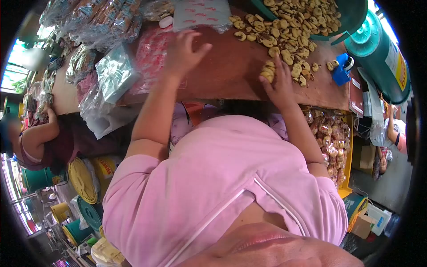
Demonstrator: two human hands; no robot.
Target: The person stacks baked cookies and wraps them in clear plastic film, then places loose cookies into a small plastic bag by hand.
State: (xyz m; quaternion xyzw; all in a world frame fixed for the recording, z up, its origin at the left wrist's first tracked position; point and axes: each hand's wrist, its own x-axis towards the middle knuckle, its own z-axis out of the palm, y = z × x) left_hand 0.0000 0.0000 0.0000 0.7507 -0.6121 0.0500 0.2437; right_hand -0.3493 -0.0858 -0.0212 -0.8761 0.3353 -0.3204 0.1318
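My left hand (pixel 187 53) hovers over the brown table with its fingers spread and nothing in it. Beside it lie clear plastic bags with red print (pixel 153 53), and a stack of clear printed bags (pixel 202 14) is just beyond its fingertips. My right hand (pixel 281 86) is closed around a short row of round, pale yellow cookies (pixel 268 71), at the near side of a large heap of loose cookies (pixel 289 26). The heap spills onto the table from a green tub (pixel 356 18).
A blue container (pixel 341 70) stands at the table's right, near a big green drum (pixel 378 53). Packed bags (pixel 98 20) and a plastic-wrapped block (pixel 116 73) lie on the left. Bagged goods (pixel 329 142) fill a yellow crate below. Another person (pixel 42 138) works at far left.
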